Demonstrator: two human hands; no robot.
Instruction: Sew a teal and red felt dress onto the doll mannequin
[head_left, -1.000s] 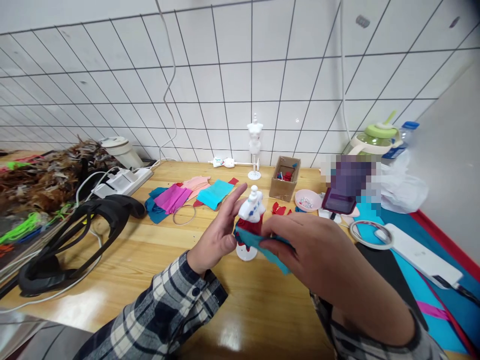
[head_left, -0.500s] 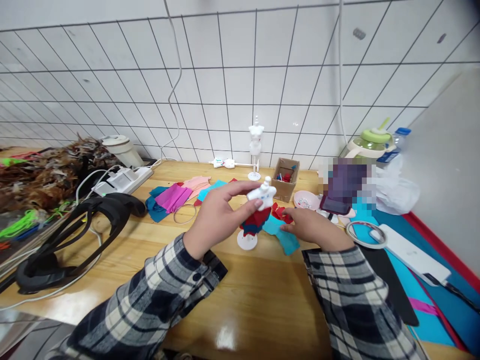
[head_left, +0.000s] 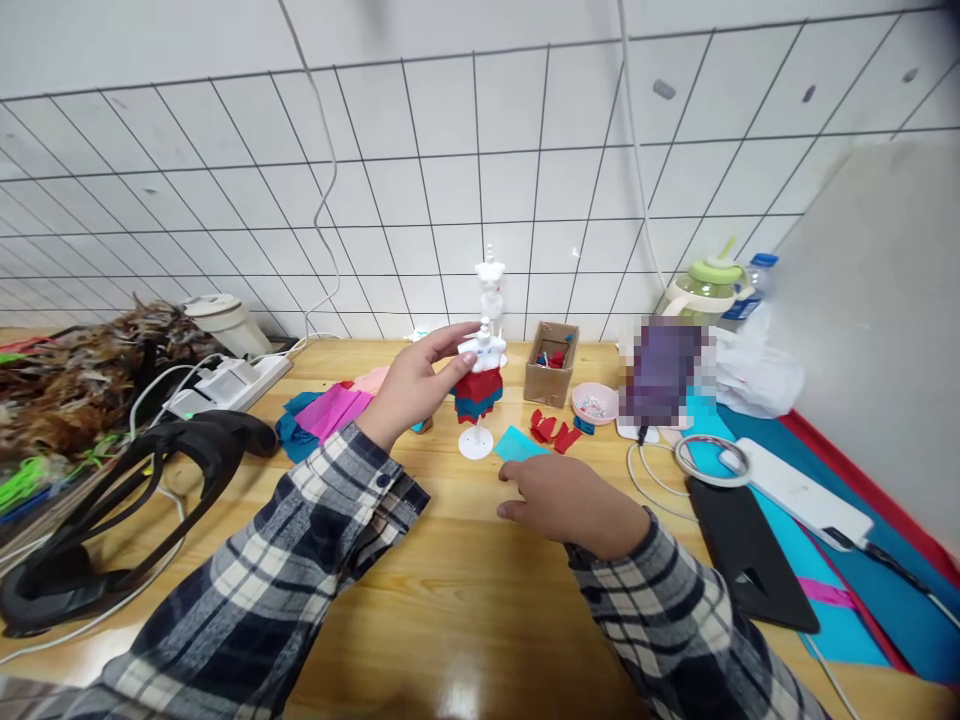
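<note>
My left hand [head_left: 420, 385] grips a small white dress form [head_left: 486, 352] by its upper body, thumb in front. The form stands upright on a round white base [head_left: 475, 442] and wears a layered skirt of red and blue fabric [head_left: 478, 393]. My right hand [head_left: 566, 500] is low over the table, fingers bent and thumb apart, seemingly holding nothing. Just beyond its fingertips lies a light-blue fabric piece [head_left: 520, 443], partly covered by the hand; whether they touch I cannot tell. Red fabric scraps [head_left: 553, 430] lie behind it.
Behind stand a second white dress form [head_left: 490, 272] and a cardboard box [head_left: 550, 375] with bits inside. A pink bowl [head_left: 595, 402] holds beads or pins. Folded fabrics [head_left: 334, 412] and a black headset [head_left: 142, 520] lie left; a phone [head_left: 664, 370] and power bank [head_left: 802, 500] right.
My right hand has drawn back from the red scraps toward me and left. The dress form in my left hand appears more upright. The camera view has shifted.
</note>
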